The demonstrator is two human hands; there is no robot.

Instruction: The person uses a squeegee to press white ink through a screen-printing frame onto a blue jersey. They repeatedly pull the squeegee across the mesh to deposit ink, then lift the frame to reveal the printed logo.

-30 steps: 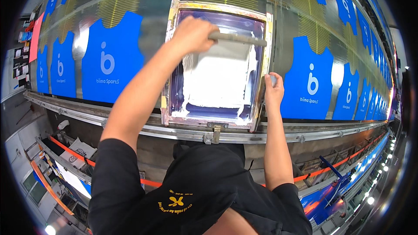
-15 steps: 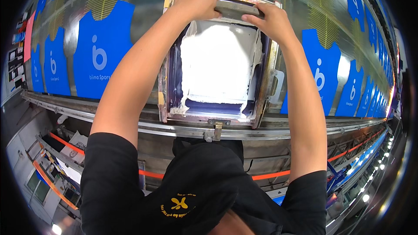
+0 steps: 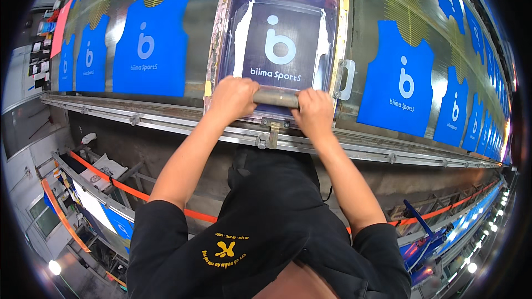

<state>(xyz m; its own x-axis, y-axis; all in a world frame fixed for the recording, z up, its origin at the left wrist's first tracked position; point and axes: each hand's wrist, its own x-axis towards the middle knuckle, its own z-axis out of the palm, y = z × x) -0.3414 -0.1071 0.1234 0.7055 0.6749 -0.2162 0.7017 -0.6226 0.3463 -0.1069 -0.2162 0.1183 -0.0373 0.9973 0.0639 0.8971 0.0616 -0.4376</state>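
Both my hands hold a squeegee [image 3: 275, 98] crosswise near the close end of a printing screen. My left hand [image 3: 234, 98] is closed round its left end, and my right hand [image 3: 315, 112] grips the right end. The screen's worn frame [image 3: 216, 50] lies flat on the long table. Its dark mesh [image 3: 257, 36] shows a pale round logo with lettering below. White ink [image 3: 242, 39] streaks the left side of the mesh, and a shorter white streak [image 3: 322, 50] runs down the right. The squeegee's lower edge is hidden from me.
Blue printed shirt panels lie along the table, one left of the screen [image 3: 166, 72] and one right [image 3: 377, 94], with several beyond. A metal rail [image 3: 354, 144] runs along the near edge, with a clamp [image 3: 271, 133] at the frame. A white handle [image 3: 347, 80] juts from the frame's right side.
My hands have drawn the squeegee from the screen's far end to its near end. The white ink that covered the mesh is swept off the middle, and the logo now shows.
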